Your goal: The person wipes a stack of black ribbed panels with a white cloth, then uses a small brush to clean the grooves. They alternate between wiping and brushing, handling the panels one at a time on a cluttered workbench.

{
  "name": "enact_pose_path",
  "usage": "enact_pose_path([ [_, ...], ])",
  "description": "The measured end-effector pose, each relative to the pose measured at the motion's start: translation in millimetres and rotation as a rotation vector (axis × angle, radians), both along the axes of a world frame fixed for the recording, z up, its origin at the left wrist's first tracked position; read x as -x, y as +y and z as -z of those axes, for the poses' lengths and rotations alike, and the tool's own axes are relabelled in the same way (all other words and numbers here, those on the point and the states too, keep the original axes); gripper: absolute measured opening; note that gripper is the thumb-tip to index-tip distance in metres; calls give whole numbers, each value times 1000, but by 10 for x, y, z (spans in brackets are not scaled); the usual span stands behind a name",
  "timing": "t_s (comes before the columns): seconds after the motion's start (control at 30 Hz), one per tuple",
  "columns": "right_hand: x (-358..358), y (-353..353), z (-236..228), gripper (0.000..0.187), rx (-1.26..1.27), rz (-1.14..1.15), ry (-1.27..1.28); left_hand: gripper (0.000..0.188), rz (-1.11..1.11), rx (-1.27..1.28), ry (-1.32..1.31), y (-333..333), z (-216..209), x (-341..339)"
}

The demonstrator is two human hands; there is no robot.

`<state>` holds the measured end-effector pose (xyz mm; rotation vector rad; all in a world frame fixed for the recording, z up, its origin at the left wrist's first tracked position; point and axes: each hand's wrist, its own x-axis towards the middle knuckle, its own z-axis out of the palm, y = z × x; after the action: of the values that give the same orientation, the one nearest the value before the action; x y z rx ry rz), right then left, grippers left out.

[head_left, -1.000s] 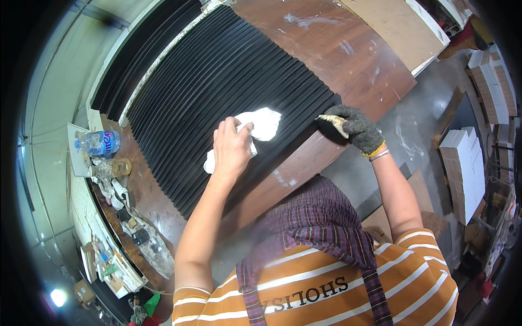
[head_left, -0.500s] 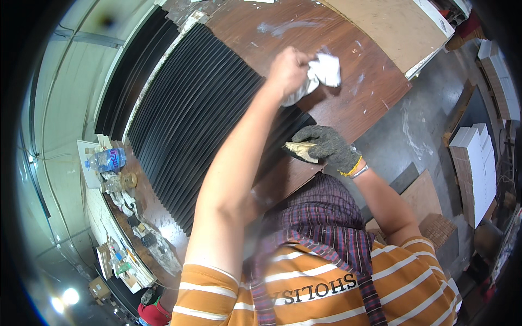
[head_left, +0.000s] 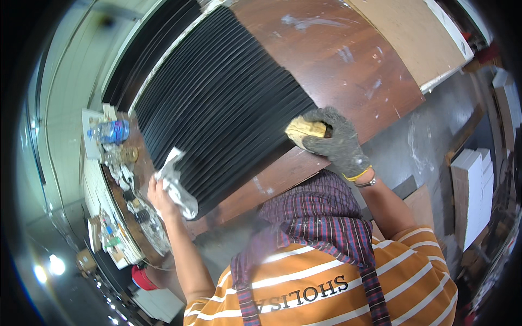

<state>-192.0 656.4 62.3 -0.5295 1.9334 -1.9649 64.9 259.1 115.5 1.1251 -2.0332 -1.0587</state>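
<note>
Many long black strips (head_left: 217, 98) lie side by side in a ribbed row on the brown wooden table (head_left: 326, 43). At the left end of the nearest strips, my bare left hand (head_left: 161, 196) grips a crumpled white cloth (head_left: 178, 191), which touches or hangs just over the strip ends. My right hand (head_left: 338, 142), in a dark grey knit glove, is closed around a yellowish, sponge-like pad (head_left: 305, 129). That pad is by the right end of the nearest strips; whether it touches them I cannot tell.
Another stack of black strips (head_left: 149, 46) lies beyond a pale divider. Bottles (head_left: 111, 131) and small clutter stand on the left side. A tan board (head_left: 410, 38) lies at the far right; white boards (head_left: 473, 190) are stacked past the table's right edge. Red clothing (head_left: 142, 278) shows lower left.
My left hand has swept with the white cloth from the strips' right end to their left end. My right hand has turned, showing more of the pad. The view has shifted slightly.
</note>
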Motion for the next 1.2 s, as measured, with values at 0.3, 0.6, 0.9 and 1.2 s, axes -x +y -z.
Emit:
enact_pose_path([
  [0.3, -449, -1415, -188, 47, -371, -365, 922, 23, -347, 139, -14, 200, 298, -2030],
  [0.6, 118, -936, 152, 49, -574, 22, 971, 21, -410, -31, 92, -359, 623, -2749],
  [0.9, 288, -823, -178, 38, -745, 318, 1066, 29, -287, 107, -155, -665, 1266, -2505],
  [1.2, -291, -1108, 106, 40, -699, 134, 962, 36, -242, 349, -516, -512, 1447, -2194],
])
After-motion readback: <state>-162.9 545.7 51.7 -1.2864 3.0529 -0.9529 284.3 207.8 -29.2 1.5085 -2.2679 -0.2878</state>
